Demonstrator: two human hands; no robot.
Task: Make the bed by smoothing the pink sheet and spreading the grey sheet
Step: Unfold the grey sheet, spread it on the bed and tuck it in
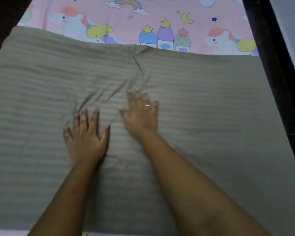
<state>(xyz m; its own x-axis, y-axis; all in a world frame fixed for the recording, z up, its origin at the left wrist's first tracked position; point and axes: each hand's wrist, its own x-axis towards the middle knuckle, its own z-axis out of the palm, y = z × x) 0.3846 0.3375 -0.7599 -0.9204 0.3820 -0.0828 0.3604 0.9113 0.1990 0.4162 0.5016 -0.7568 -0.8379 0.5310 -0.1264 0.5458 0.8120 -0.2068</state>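
Grey sheet (203,133) covers most of the bed, with the pink sheet (194,7) showing past its far edge. Left hand (86,135) and right hand (140,113) lie flat on it, fingers straight. Pushing both inward could bunch the middle wrinkle (138,68) more.

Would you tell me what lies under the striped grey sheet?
The pink unicorn-print sheet shows beyond the far edge of the striped grey sheet and goes under it; its covered part cannot be seen. On top, the left hand and right hand lie flat.
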